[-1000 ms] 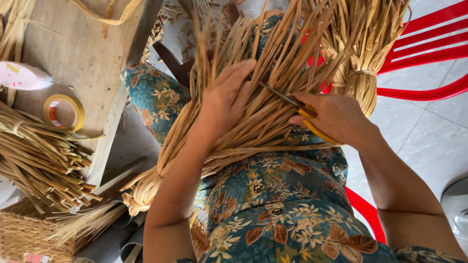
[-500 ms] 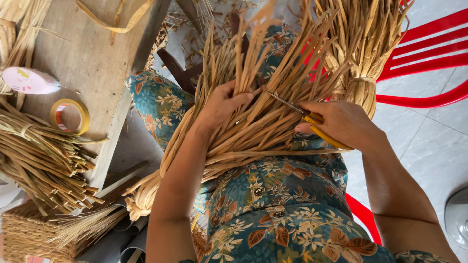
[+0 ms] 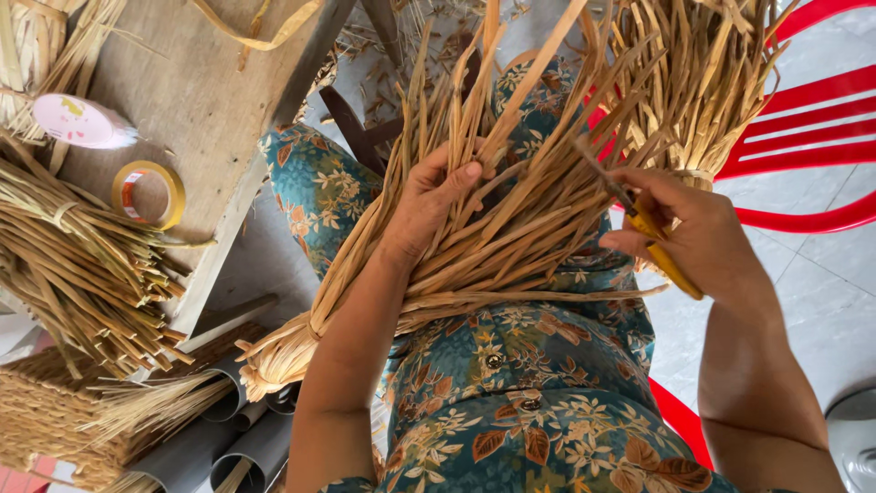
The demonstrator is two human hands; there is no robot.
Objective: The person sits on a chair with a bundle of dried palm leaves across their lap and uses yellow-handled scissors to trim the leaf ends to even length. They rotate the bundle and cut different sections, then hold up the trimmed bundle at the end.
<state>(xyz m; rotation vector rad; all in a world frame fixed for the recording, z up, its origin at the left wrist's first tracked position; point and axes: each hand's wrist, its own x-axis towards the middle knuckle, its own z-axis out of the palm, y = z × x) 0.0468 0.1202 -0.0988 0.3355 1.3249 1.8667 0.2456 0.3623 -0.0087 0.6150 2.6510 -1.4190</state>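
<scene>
A big bundle of dried straw-coloured reed strips (image 3: 511, 228) lies across my lap, tied end at the lower left, loose ends fanning upward. My left hand (image 3: 433, 196) grips several strips in the middle of the bundle, thumb on top. My right hand (image 3: 693, 233) holds yellow-handled scissors (image 3: 639, 224), with the dark blades pointing up-left into the strips. A second tied bundle (image 3: 703, 100) stands just beyond my right hand.
A wooden table (image 3: 196, 100) at the left carries a roll of yellow tape (image 3: 146, 192), a pink-white tape roll (image 3: 82, 121) and another reed bundle (image 3: 82, 265). A woven basket (image 3: 46, 415) and grey pipes (image 3: 246, 438) sit below. A red plastic chair (image 3: 812, 137) is at the right.
My left hand has shifted up the bundle and closed on a group of strips. My right hand with the scissors has moved right and slightly up.
</scene>
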